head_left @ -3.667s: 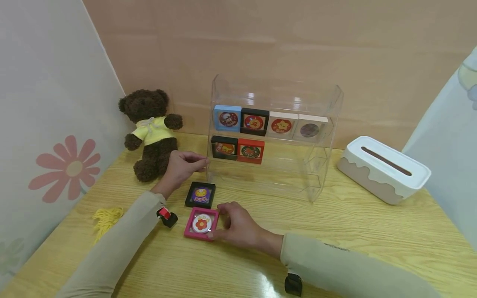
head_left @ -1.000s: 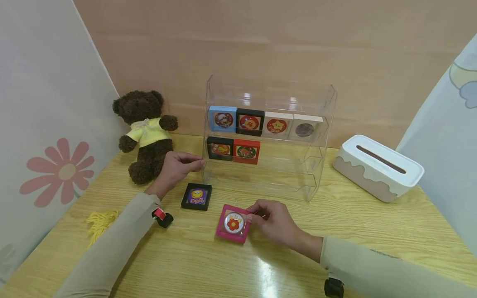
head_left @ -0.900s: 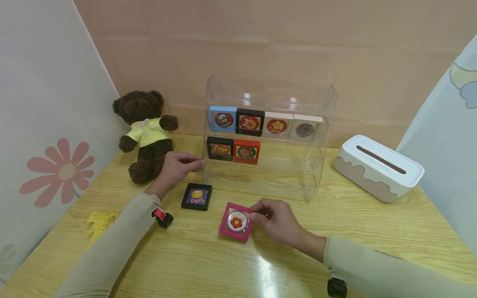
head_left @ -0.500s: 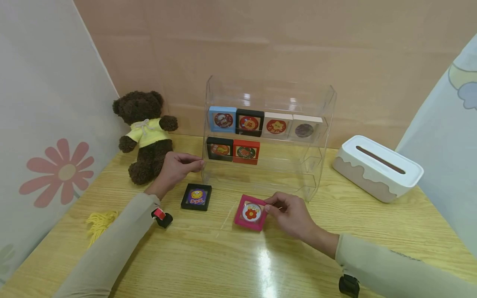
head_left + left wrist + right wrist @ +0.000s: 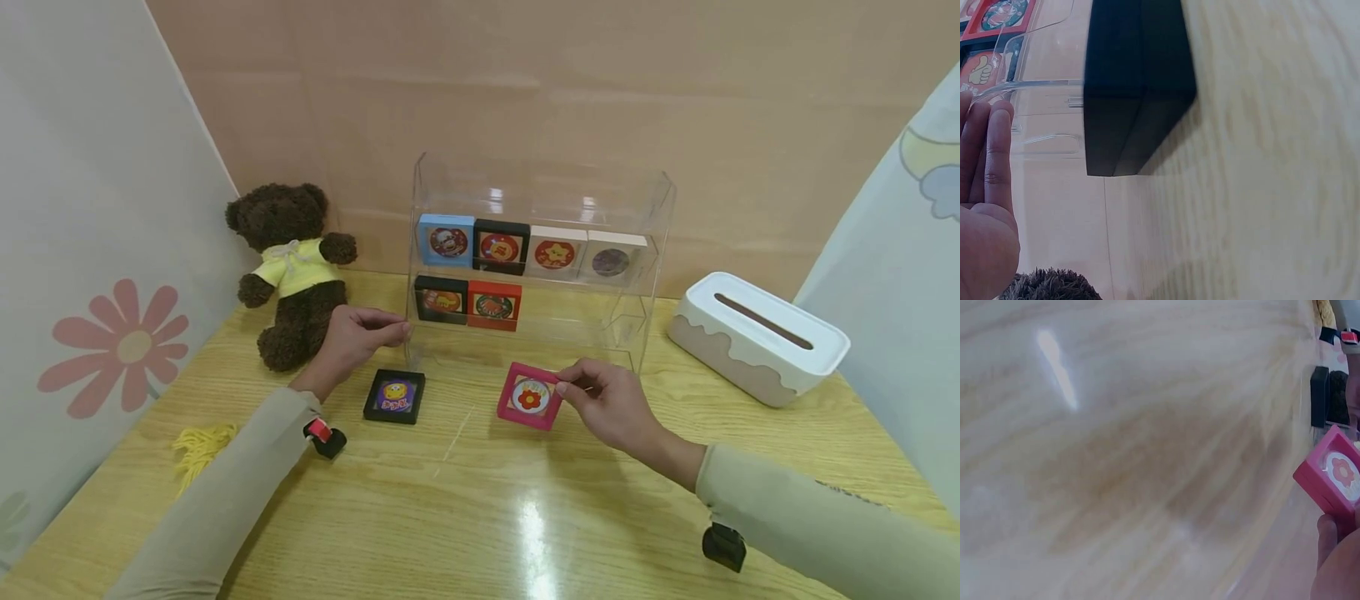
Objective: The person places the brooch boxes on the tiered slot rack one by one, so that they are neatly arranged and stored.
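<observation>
My right hand pinches the right edge of a pink square display frame with a red-flower badge, held above the table before the rack. The right wrist view shows this pink frame tilted at the right edge. My left hand pinches the left side edge of a clear acrylic display rack between thumb and fingers. A black square frame with a purple badge lies on the table below that hand; in the left wrist view a black frame's side looms close.
The rack's middle tier bears a blue frame, a black one and two white ones. Its lower tier has a black frame and a red frame. Left stand a teddy bear and yellow yarn; right, a tissue box.
My right hand has taken hold of the pink frame, lifted it off the table and carried it right and toward the rack. My left hand has stayed at the rack's edge.
</observation>
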The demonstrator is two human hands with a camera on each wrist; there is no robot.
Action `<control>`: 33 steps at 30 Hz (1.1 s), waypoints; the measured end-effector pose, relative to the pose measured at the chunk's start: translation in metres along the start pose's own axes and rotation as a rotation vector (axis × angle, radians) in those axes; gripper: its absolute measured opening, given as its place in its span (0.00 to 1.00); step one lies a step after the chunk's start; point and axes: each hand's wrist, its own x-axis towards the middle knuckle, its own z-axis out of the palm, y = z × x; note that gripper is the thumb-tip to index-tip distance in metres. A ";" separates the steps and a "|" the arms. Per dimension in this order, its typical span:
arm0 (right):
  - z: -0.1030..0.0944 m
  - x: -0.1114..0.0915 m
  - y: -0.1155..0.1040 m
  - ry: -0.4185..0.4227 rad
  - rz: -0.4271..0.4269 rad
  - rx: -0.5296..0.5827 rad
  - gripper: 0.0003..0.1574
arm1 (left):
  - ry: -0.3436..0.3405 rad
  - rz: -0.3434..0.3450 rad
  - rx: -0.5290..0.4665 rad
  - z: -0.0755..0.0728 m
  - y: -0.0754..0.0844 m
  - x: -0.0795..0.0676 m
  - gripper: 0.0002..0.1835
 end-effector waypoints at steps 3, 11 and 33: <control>-0.005 0.006 0.000 0.013 -0.026 -0.042 0.03 | -0.003 0.002 -0.008 -0.001 -0.001 0.000 0.15; -0.023 0.026 -0.004 0.057 -0.089 -0.106 0.03 | -0.006 -0.011 0.010 -0.002 -0.001 0.001 0.16; -0.046 0.064 -0.007 0.190 -0.134 -0.181 0.02 | -0.003 -0.017 -0.006 0.000 0.003 -0.001 0.15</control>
